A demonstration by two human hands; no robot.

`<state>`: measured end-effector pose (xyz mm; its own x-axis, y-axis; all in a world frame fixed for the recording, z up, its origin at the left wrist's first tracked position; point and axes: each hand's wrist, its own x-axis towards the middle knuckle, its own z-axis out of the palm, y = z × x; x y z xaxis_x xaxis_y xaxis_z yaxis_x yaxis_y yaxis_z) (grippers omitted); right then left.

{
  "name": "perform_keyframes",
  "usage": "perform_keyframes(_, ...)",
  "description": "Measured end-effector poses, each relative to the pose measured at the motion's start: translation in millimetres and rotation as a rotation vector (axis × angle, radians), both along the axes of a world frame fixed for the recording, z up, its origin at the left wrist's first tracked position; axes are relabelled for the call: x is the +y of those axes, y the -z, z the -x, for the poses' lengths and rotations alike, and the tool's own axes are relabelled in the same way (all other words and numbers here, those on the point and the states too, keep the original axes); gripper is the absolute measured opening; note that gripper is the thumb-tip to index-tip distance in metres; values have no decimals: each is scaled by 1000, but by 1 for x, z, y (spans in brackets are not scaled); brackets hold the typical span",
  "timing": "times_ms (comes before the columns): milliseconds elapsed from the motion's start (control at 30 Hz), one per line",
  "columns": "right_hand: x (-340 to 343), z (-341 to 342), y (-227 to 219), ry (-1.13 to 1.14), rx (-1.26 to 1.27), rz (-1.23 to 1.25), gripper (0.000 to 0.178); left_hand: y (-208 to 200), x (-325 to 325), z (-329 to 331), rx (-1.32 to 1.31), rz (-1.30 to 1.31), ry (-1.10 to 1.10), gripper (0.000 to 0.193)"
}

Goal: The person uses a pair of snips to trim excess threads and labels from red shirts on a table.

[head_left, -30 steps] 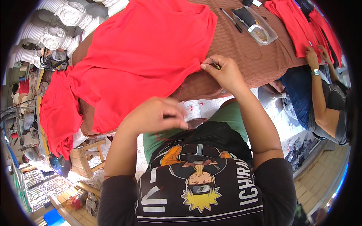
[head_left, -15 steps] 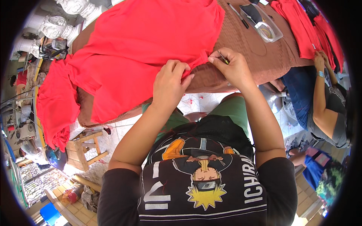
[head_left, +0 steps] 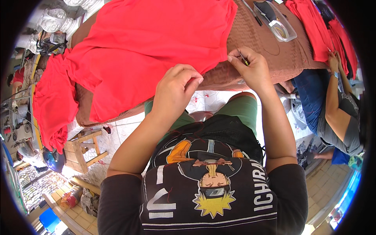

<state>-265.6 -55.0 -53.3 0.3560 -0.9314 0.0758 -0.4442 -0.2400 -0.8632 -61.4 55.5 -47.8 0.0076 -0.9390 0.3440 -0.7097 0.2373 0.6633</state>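
Note:
A large red garment (head_left: 156, 43) lies spread across a brown-covered table (head_left: 250, 39), its left part hanging over the edge. My right hand (head_left: 252, 68) is closed, thumb and forefinger pinching the garment's near right corner. In the same hand is a small pointed tool (head_left: 245, 61) with a yellow part, mostly hidden by the fingers. My left hand (head_left: 176, 86) is closed in a pinch just off the garment's near edge. Whatever its fingertips hold, if anything, is too small to make out.
A clear plastic box (head_left: 280, 27) with a dark pouch and a ring-shaped item sits at the back right, a black pen (head_left: 252, 13) beside it. Further right, a co-worker's hands (head_left: 334, 62) touch more red cloth (head_left: 309, 27). A wooden stool (head_left: 76, 154) stands lower left.
My left hand has come away from the garment's edge, which it was pinching. The corner at my right hand lies flatter. The view has shifted slightly, and a person at lower right has moved away.

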Motion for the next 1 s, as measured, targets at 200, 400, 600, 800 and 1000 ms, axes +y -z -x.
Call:
perform_keyframes(200,35,0,-23,-27,122,202,26,-1,14,3,180,-214,26,10)
perform_keyframes(400,54,-2,-9,-253,94,289,27,2,17,5,201,-159,13,12)
perform_keyframes(600,54,-14,-1,-254,34,307,21,3,16,6,215,-146,17,11)
perform_keyframes(800,53,-18,2,-248,24,307,17,2,17,5,201,-148,20,11)
perform_keyframes(1000,48,-16,-4,-249,42,357,15,-34,14,-20,-1,-53,288,9)
